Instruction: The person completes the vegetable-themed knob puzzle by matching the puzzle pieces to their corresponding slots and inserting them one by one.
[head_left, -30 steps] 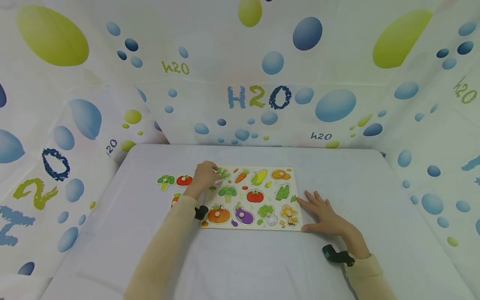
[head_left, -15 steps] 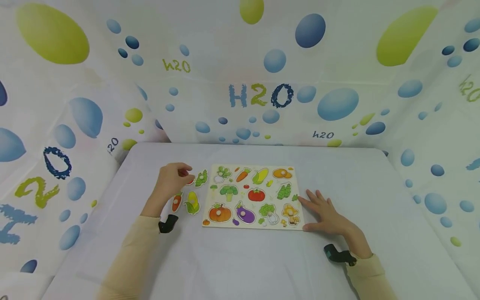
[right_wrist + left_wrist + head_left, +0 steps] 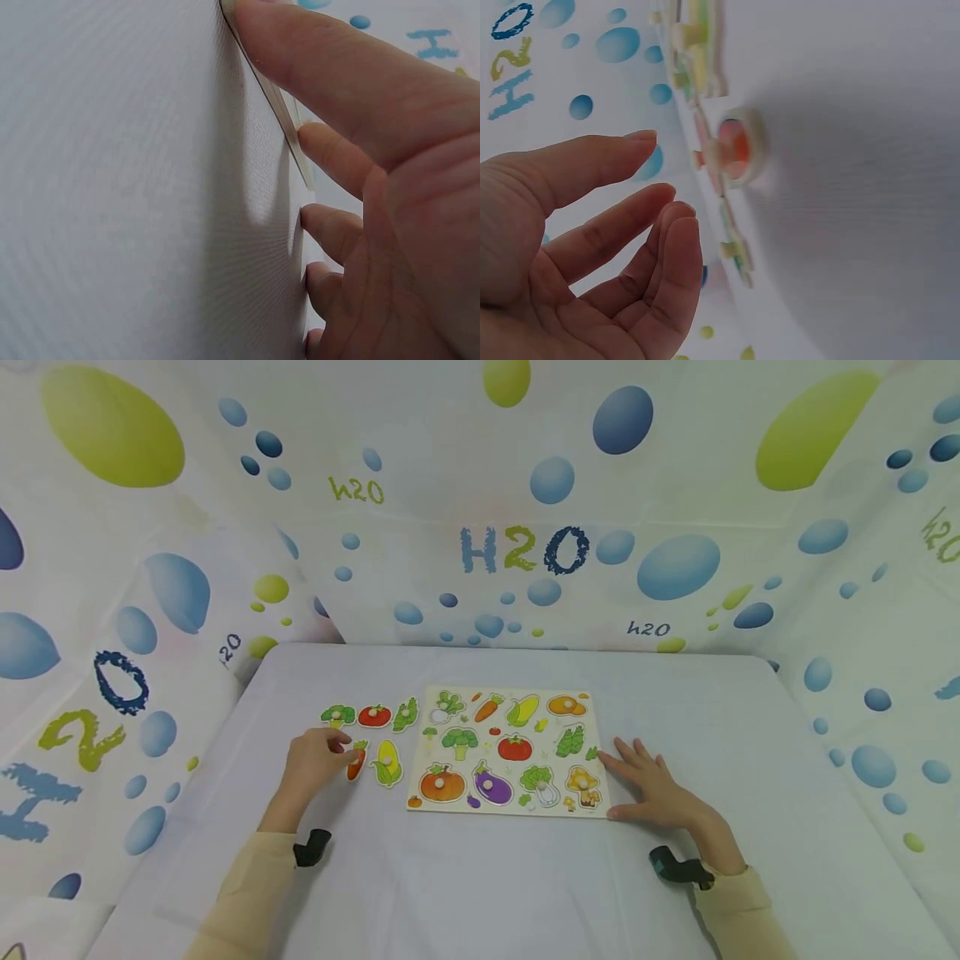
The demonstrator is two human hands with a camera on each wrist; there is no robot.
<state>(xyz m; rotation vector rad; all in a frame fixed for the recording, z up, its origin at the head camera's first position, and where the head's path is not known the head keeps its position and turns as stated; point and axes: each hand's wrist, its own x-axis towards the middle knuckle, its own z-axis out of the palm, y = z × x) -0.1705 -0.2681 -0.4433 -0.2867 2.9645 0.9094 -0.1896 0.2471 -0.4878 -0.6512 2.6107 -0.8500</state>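
My left hand (image 3: 317, 762) hovers beside a carrot puzzle piece (image 3: 356, 767) left of the board. In the left wrist view its thumb and loosely bent fingers (image 3: 679, 259) are apart, with a gap before the knobbed orange-red piece (image 3: 736, 150). The vegetable puzzle board (image 3: 480, 804) lies flat at the middle of the table, with knobbed pumpkin (image 3: 427, 787), eggplant (image 3: 504, 793) and other pieces in it. My right hand (image 3: 656, 789) rests with spread fingers at the board's right edge, thumb and index finger touching it in the right wrist view.
A corn piece (image 3: 387, 766) lies between the carrot and the board. Behind them sit broccoli (image 3: 337, 714), tomato (image 3: 375, 717) and green pea-like (image 3: 405, 716) pieces in a row. A white cloth covers the table (image 3: 495, 885), and printed curtains (image 3: 420, 560) stand around it.
My left hand has left the board's upper left corner, passed over the tomato piece and come forward and left to the carrot piece. The right hand stays at the board's edge.
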